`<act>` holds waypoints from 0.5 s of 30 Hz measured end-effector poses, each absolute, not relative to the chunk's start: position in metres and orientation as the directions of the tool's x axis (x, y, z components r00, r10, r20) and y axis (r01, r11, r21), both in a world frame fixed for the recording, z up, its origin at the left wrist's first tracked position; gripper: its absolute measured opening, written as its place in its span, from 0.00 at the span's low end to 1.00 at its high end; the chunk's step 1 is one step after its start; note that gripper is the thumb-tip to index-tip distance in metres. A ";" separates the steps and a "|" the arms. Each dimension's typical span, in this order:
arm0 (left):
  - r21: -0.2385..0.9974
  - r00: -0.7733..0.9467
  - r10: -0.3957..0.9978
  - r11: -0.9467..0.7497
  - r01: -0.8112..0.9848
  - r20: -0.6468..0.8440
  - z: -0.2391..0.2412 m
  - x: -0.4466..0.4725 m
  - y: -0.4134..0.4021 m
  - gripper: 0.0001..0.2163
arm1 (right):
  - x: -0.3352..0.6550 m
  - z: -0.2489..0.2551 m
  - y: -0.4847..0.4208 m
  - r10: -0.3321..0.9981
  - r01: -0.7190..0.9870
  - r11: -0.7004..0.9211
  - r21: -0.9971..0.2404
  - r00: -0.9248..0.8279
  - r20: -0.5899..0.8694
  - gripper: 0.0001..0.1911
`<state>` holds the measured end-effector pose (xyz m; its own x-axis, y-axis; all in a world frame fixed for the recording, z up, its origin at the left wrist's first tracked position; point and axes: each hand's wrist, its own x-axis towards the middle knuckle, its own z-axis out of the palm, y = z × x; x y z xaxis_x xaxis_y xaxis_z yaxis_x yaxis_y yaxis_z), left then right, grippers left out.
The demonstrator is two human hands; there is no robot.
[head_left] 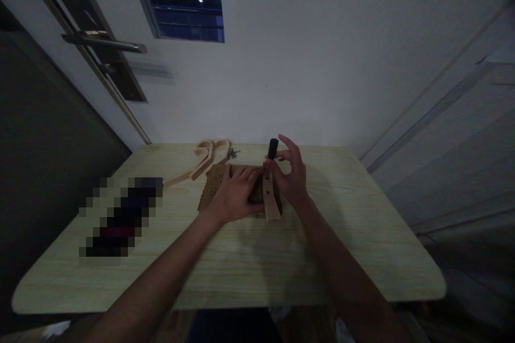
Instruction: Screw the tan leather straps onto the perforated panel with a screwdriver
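My left hand (pixel 236 195) lies across a brown wooden panel (pixel 209 191) with a cut-out pattern and scalloped edge. Its fingers reach the far edge and the thumb is at the near side, gripping the panel. Over the panel's right end lies a pale wooden strip (pixel 272 206) with a dark hole in it. My right hand (pixel 293 174) pinches a screwdriver (pixel 273 148) with a black handle, held nearly upright at the strip's far part. The screwdriver's tip is too small and dark to make out.
Curved pale wooden pieces (pixel 205 161) lie at the back left of the table (pixel 362 257), beside a small heap of screws (pixel 232 154). A blurred-out dark object (pixel 124 217) is at the left. Behind the table stands a white door (pixel 281 64) with a metal handle (pixel 108 43).
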<state>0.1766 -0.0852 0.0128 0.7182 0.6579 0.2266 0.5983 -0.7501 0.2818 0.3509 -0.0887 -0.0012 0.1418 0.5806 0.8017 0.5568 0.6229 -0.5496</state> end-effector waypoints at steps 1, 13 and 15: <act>0.282 0.718 0.657 -0.751 0.598 0.227 0.013 0.177 -0.085 0.33 | 0.350 -0.002 -0.088 0.584 0.546 0.618 -0.565 0.162 0.795 0.26; 0.272 0.714 0.665 -0.745 0.609 0.219 0.013 0.177 -0.086 0.33 | 0.353 -0.005 -0.089 0.583 0.576 0.629 -0.521 0.093 0.807 0.26; 0.277 0.717 0.660 -0.749 0.602 0.225 0.012 0.177 -0.085 0.34 | 0.353 -0.002 -0.090 0.590 0.568 0.637 -0.521 0.077 0.804 0.26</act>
<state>0.1767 -0.0853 0.0125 0.7173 0.6596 0.2246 0.6021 -0.7490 0.2766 0.3530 -0.0904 -0.0023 0.0767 0.5898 0.8039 0.5684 0.6366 -0.5213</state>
